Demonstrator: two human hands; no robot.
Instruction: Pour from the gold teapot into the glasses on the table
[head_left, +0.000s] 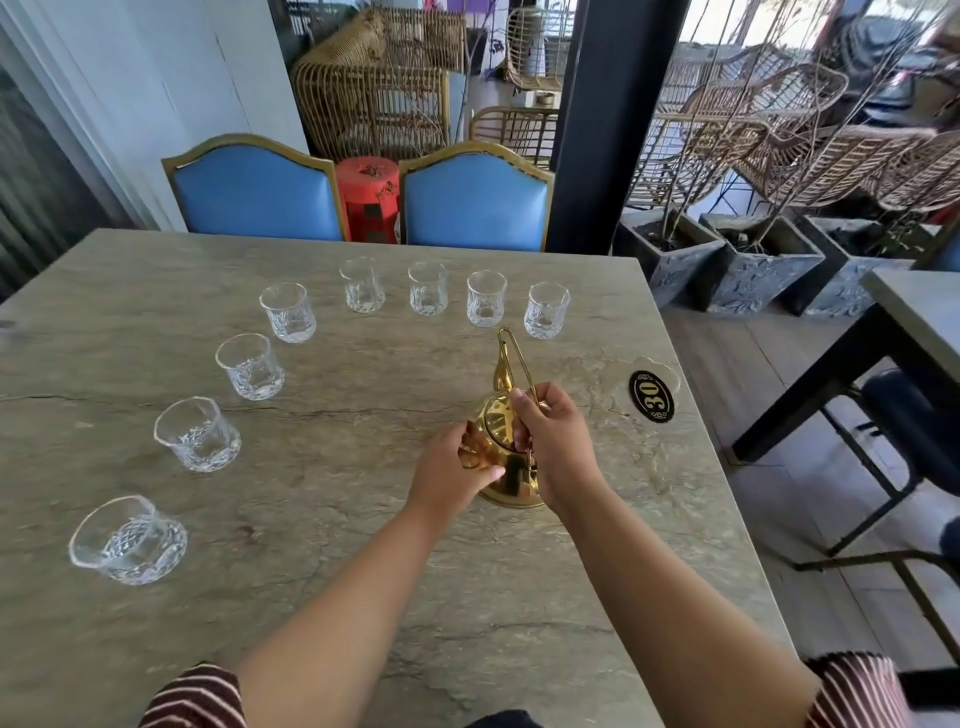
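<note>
The gold teapot (511, 475) stands on the stone table (337, 545) to the right of centre, its spout (503, 366) pointing away from me. My right hand (553, 441) grips the thin wire handle that arches over the pot. My left hand (449, 470) pinches the pot's gold lid, lifted off to the left, and the pot's mouth shows open between the hands. Several clear cut glasses curve from near left (130, 540) round to the far right (546, 310); they look empty.
A black oval plaque marked 30 (651, 396) lies right of the teapot near the table's right edge. Two blue chairs (475, 200) stand at the far side. Stone planters (763, 267) and another table (919, 317) are to the right.
</note>
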